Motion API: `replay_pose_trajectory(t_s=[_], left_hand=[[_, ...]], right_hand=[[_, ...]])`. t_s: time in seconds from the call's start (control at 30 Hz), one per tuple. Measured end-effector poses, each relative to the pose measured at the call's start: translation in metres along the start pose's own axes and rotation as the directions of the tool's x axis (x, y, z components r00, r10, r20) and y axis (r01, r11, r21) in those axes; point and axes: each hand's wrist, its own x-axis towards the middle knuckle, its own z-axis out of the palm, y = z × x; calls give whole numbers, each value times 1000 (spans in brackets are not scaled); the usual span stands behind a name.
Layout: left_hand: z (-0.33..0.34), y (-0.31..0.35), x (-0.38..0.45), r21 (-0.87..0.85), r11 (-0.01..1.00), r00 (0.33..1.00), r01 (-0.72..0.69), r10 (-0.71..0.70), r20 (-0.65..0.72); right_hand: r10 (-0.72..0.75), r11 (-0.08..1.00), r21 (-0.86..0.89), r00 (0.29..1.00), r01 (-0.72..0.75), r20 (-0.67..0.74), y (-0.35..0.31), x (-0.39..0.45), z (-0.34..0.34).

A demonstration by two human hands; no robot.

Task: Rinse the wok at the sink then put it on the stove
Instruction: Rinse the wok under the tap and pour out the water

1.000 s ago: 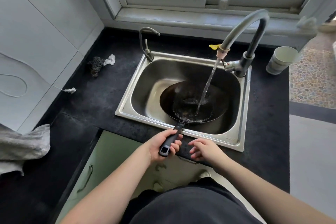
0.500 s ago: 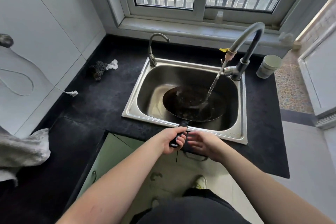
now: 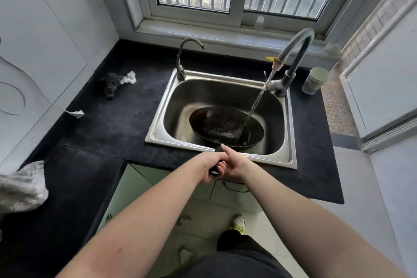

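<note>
My right hand (image 3: 232, 166) has now joined my left hand (image 3: 211, 168) so both grip the handle of the wok (image 3: 226, 127), which sits just ahead in the sink (image 3: 290, 160) under running water, so rinsing continues.

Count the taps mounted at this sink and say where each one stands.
2. A small gooseneck tap stands at the sink's back left corner, dry. A tall arched faucet stands at the back right corner, pouring water into the wok.
</note>
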Motion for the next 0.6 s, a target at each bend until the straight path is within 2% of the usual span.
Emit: replay_pose_trajectory(t_s=[0.17, 0.27, 0.43, 0.6], left_hand=[[7, -8, 0, 102, 993, 995, -67, 75, -70], [6, -19, 4, 183, 977, 986, -113, 133, -102], [-9, -34, 5, 210, 958, 972, -195, 218, -91], [-24, -44, 6, 208, 943, 960, -259, 275, -49]], right_hand=[[14, 988, -154, 999, -20, -43, -2, 11, 2], [37, 977, -211, 999, -39, -14, -2, 4, 9], [-16, 1000, -22, 999, 17, 50, -6, 16, 10], [-30, 999, 32, 995, 27, 93, -1, 29, 14]])
